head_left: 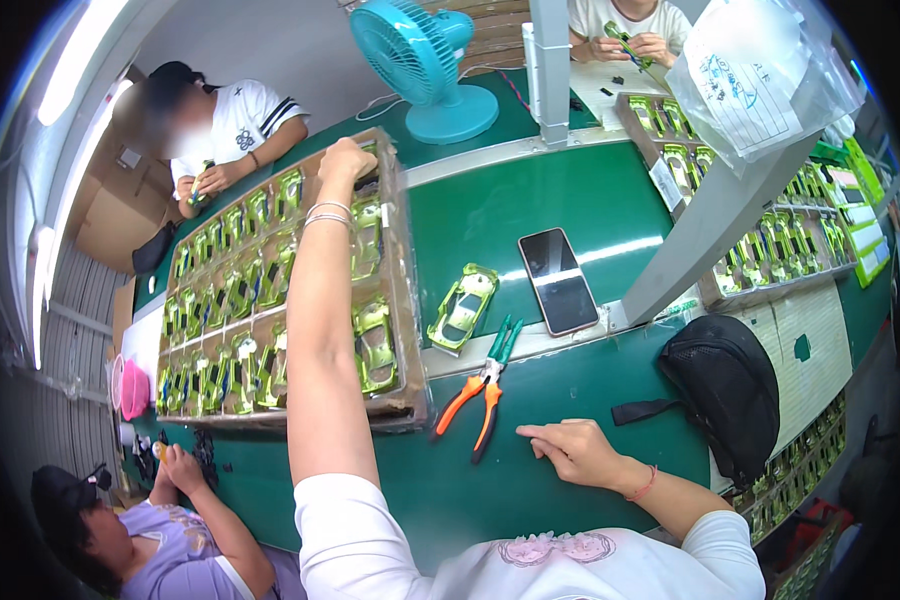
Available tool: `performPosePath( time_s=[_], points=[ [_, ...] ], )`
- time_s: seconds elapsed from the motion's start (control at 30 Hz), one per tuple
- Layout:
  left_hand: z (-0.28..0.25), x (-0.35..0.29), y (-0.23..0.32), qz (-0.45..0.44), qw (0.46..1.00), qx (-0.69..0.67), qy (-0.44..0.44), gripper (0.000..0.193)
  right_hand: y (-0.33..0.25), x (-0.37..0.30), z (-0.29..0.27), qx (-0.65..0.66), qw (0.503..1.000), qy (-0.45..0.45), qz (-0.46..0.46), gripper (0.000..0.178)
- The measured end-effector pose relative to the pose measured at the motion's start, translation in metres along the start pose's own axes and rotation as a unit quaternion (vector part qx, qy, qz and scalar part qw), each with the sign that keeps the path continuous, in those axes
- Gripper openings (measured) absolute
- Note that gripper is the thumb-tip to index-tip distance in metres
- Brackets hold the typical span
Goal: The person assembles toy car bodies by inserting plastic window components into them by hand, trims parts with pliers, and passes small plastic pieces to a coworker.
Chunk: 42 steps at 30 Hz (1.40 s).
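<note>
My left arm reaches away from me over a cardboard tray [400,240] divided into rows, which holds many lime-green toy car bodies. At its far right corner, my left hand [344,162] is closed with the fingers curled down; what they hold, if anything, is hidden. My right hand [573,452] rests low over the green table, holding nothing, index finger stretched out to the left and the others bent. Nearest to it lie pliers [489,374] with orange-and-black handles and green ends pointing away. Just beyond the pliers sits a single lime-green toy car body [464,308].
A phone [558,283] lies beside a grey slanted post [725,215]. Right of it are a black pouch [722,395] and another tray of green cars [785,245]. A turquoise fan [425,65] stands beyond. Co-workers sit at far left, near left and far right.
</note>
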<state>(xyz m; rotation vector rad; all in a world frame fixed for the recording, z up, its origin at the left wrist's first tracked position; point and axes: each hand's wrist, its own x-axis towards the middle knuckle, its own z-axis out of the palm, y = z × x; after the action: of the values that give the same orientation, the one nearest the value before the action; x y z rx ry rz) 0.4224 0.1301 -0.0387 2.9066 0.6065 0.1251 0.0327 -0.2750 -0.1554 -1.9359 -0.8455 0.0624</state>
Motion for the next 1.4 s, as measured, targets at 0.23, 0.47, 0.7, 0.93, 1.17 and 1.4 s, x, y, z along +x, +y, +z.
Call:
performPosePath(
  time_s=[0.23, 0.47, 0.7, 0.93, 1.17, 1.4],
  points=[
    [0.006, 0.030, 0.004, -0.044, 0.991, -0.124, -0.018, 0.043, 0.006, 0.004, -0.003, 0.012, 1.000, 0.001, 0.006, 0.023],
    [-0.062, -0.056, -0.033, 0.085, 0.781, -0.616, -0.063, 0.032, -0.002, -0.001, -0.001, 0.021, 1.000, -0.001, 0.012, 0.018],
    [-0.085, -0.332, -0.048, 0.095, 0.677, -0.716, -0.141, 0.035, 0.004, -0.008, 0.001, 0.067, 0.997, 0.024, 0.022, 0.020],
    [0.015, -0.554, -0.029, -0.082, 0.545, -0.824, -0.127, 0.051, -0.054, -0.012, 0.009, 0.274, 0.959, -0.065, 0.023, 0.079],
    [0.043, -0.587, -0.050, -0.066, 0.624, -0.761, -0.161, 0.067, -0.041, -0.031, 0.018, 0.176, 0.984, -0.031, 0.003, 0.075],
    [0.034, -0.588, -0.089, 0.122, 0.803, -0.575, -0.094, 0.077, -0.039, -0.030, 0.009, 0.156, 0.985, -0.079, -0.004, 0.067]
  ],
)
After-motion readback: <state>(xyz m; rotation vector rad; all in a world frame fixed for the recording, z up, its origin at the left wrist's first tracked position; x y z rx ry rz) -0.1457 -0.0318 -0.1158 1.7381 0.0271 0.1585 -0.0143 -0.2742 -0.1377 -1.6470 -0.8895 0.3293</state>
